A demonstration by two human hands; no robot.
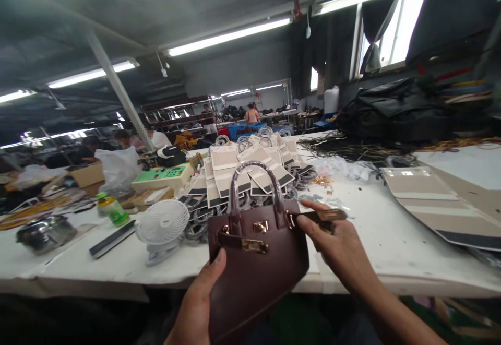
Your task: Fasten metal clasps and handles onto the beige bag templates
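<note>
A small dark-brown handbag (254, 272) with gold clasps and a wrapped top handle is held up in front of me over the near edge of the white table (391, 240). My left hand (199, 303) grips its lower left side, thumb on the front face. My right hand (336, 246) pinches the bag's closure strap (324, 215), pulled out to the right. Behind the bag lies a fanned pile of beige and black bag panels (242, 170) with loops of wrapped handles.
A small white desk fan (162, 227) stands left of the bag, beside a black bar, a green bottle (111, 209) and a metal bowl (45, 233). Flat beige panels (438, 204) lie at right. Black material is heaped at the back right. Other people work far behind.
</note>
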